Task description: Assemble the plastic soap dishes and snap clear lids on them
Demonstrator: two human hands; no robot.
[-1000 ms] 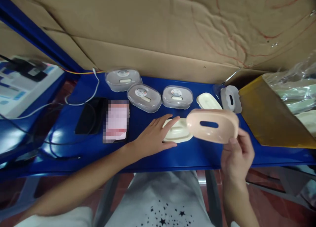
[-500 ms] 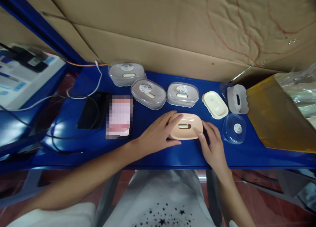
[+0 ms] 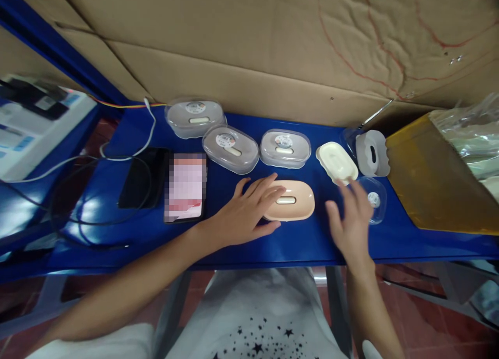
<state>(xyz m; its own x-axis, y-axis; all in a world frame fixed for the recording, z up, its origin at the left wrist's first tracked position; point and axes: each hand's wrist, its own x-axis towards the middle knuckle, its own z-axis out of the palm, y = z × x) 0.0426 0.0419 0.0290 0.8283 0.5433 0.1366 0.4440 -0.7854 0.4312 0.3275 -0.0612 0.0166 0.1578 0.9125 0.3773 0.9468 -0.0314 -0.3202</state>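
A peach oval soap dish with a long slot in its middle lies near the table's front edge. My left hand rests over its left end, fingers spread and touching the dish but not closed round it. To the right, my right hand is in the air with its fingers apart, slightly blurred and holding nothing. Its fingertips overlap the near edge of a cream oval tray; whether they touch it I cannot tell. Partly behind this hand is a clear lid with a round sticker.
Three grey soap boxes under clear lids, one a soap box, line the back. A grey wavy-edged piece stands by a taped carton at right. A phone, a black object and cables are at left.
My right hand has let go of the peach soap dish and moved right, towards the cream tray and clear lid. My left hand's fingers have loosened and spread on the dish.
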